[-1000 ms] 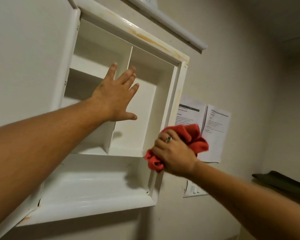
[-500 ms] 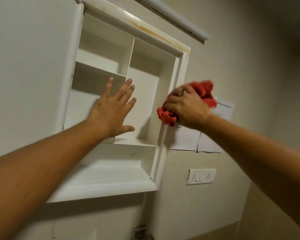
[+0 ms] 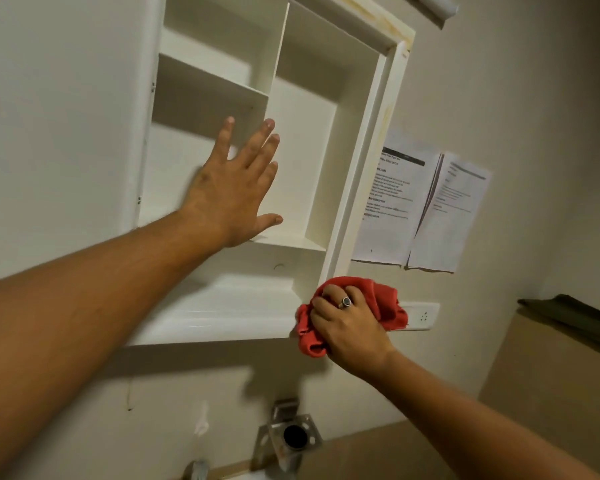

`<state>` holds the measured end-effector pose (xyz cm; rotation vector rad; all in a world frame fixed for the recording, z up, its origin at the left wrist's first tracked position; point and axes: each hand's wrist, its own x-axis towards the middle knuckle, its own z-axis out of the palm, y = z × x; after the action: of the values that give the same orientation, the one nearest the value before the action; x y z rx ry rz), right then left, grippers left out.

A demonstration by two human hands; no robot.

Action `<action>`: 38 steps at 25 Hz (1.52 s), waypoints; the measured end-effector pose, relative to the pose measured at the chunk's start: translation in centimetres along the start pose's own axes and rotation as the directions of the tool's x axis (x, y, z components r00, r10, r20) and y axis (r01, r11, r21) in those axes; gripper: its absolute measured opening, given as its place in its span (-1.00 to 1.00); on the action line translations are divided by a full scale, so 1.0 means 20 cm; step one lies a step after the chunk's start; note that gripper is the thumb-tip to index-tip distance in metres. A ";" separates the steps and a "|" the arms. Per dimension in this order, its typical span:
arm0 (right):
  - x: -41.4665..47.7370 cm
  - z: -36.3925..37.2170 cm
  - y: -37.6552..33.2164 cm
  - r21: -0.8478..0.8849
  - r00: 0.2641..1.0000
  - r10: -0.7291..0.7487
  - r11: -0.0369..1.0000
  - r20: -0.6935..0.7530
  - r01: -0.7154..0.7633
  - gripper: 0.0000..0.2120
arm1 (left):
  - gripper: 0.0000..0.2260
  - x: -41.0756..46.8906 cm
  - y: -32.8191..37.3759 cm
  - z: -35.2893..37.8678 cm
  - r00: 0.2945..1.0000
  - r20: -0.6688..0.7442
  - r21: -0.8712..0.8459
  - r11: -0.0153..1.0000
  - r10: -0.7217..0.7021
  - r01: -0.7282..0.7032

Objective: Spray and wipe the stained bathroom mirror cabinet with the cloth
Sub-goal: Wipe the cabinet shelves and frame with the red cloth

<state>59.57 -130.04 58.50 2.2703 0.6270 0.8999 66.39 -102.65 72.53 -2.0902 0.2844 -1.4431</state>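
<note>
My left hand point(image 3: 234, 188) spread flat, fingers straight, perhaps touching the divider of the glossy white cabinet point(image 3: 356, 188), my ringed right hand point(image 3: 350, 329) clutching the crumpled red cloth point(image 3: 387, 301) against its lower right corner

Views: one only, the head camera, so no two views overlap.
Position: worn on the person's head, in front of the cabinet point(image 3: 364, 161) and lower than it.
Facing: forward and tilted up at the wall point(image 3: 534, 98); the cabinet's sides lean rightward toward the top.
Nearness: close. The left hand point(image 3: 232, 188) reaches the cabinet's inside, and the right hand point(image 3: 350, 327) with the cloth point(image 3: 388, 303) reaches its lower right corner.
Framing: the cabinet fills the upper centre, its top cut off. Papers point(image 3: 395, 202) are on the right and a metal fitting point(image 3: 278, 427) is at the bottom edge.
</note>
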 end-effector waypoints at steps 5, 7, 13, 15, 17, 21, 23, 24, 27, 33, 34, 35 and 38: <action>0.15 -0.21 0.23 -0.149 0.982 -0.186 0.970 0.045 0.190 -0.82 | -0.11 -0.11 0.02 -0.02 0.999 0.050 -0.039 0.999 0.016 -0.014; 0.27 -0.33 0.38 -0.218 0.997 -0.068 0.974 -0.037 0.058 -0.80 | -0.12 -0.11 0.02 -0.02 0.999 0.052 -0.045 0.999 0.009 -0.007; 0.06 -0.10 -0.03 -0.070 0.998 0.044 0.997 0.045 -0.041 -0.81 | -0.21 -0.11 -0.01 0.00 0.998 0.042 -0.061 0.997 0.048 -0.045; 0.02 -0.06 -0.11 0.091 0.983 0.180 0.979 0.041 -0.183 -0.83 | -0.23 -0.11 -0.02 0.00 0.996 0.054 -0.066 0.996 0.066 -0.063; 0.05 -0.05 -0.15 0.171 0.954 0.296 0.939 0.038 -0.298 -0.85 | -0.23 -0.11 -0.04 -0.02 0.993 0.074 -0.093 0.992 0.090 -0.083; 0.06 -0.02 -0.34 0.555 0.722 0.678 0.550 0.140 -0.624 -0.75 | -0.26 -0.12 -0.05 -0.02 0.991 0.082 -0.158 0.983 0.105 -0.091; 0.06 -0.03 -0.39 0.710 0.657 0.706 0.319 0.264 -0.628 -0.59 | -0.28 -0.12 -0.07 -0.03 0.990 0.062 -0.191 0.976 0.123 -0.109; 0.04 -0.04 -0.38 0.727 0.693 0.658 0.317 0.293 -0.609 -0.57 | -0.28 -0.12 -0.07 -0.03 0.990 0.052 -0.205 0.972 0.128 -0.115; 0.00 -0.10 -0.17 0.368 0.913 0.328 0.839 0.244 -0.400 -0.69 | -0.28 -0.13 -0.09 -0.01 0.990 0.035 -0.200 0.971 0.137 -0.127; 0.08 -0.12 -0.34 0.414 0.789 0.569 0.676 0.234 -0.610 -0.77 | -0.28 -0.14 -0.12 0.00 0.984 0.036 -0.238 0.958 0.172 -0.158; 0.11 -0.11 -0.37 0.474 0.731 0.630 0.576 0.261 -0.666 -0.77 | -0.28 -0.14 -0.13 -0.01 0.980 0.044 -0.250 0.952 0.195 -0.178; 0.13 -0.11 -0.38 0.525 0.693 0.662 0.496 0.286 -0.691 -0.75 | -0.29 -0.14 -0.15 -0.01 0.974 0.051 -0.270 0.942 0.223 -0.201; 0.16 -0.19 -0.42 0.712 0.674 0.652 0.284 0.347 -0.642 -0.63 | -0.32 -0.13 -0.20 -0.05 0.960 0.077 -0.350 0.909 0.271 -0.228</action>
<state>57.25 -120.93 56.37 3.5148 -0.0171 1.1364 63.86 -98.56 72.96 -2.2993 0.7692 -1.1688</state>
